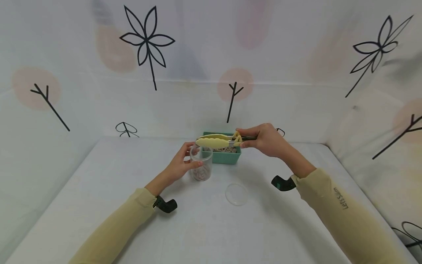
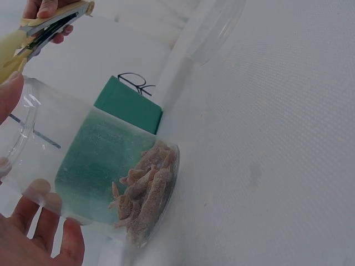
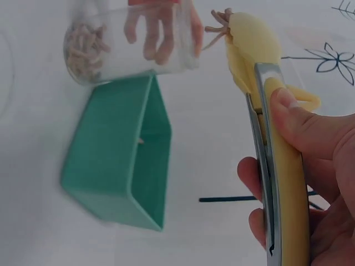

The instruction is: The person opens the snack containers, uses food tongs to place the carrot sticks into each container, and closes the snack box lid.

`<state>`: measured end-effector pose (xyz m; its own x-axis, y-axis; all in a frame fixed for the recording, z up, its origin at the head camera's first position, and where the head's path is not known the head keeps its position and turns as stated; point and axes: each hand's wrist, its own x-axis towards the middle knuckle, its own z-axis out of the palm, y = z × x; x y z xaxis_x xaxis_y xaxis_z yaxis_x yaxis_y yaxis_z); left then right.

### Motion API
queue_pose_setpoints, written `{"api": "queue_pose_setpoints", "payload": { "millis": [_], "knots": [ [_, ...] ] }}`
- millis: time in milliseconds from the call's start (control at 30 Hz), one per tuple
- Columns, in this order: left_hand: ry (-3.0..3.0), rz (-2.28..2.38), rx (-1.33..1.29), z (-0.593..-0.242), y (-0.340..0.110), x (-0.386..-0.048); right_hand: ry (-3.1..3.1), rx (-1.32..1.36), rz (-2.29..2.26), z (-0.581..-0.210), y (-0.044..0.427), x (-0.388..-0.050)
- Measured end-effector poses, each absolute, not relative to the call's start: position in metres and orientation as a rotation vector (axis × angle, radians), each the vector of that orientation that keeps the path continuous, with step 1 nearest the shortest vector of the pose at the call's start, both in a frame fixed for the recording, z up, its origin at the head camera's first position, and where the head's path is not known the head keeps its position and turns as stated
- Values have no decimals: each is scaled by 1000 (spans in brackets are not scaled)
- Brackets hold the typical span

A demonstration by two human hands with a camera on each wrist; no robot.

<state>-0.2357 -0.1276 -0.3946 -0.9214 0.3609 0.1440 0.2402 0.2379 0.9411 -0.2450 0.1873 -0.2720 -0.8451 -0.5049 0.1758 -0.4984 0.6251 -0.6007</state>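
My left hand (image 1: 178, 164) grips a clear plastic jar (image 2: 61, 116) that stands on the table with a small heap of pale brown, stick-like snack pieces (image 2: 147, 194) at its bottom. In my right hand (image 1: 271, 141) is a pair of yellow-tipped metal tongs (image 3: 266, 105), squeezed nearly closed and held level above the jar's mouth. Several similar pieces (image 3: 219, 27) poke out from the tong tips in the right wrist view. Behind the jar sits a green rectangular box (image 1: 226, 158) with more pieces inside it.
A round clear lid (image 1: 236, 194) lies flat on the white table (image 1: 197, 227), in front of the box and right of the jar. Patterned white cloth (image 1: 191, 106) rises behind the table and along both sides. Each wrist wears a black camera mount (image 1: 166, 205).
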Motion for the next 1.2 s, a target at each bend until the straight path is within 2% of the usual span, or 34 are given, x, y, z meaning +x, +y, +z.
{"api": "queue_pose_setpoints", "payload": {
  "millis": [300,1200],
  "knots": [
    [2387,1796,603,-394,-127,-234,2814,-908,-1010,-288,189,-247],
    [2361,1802,587,-394,-126,-236,2903,-889,-850,-284,193,-250]
  ]
}}
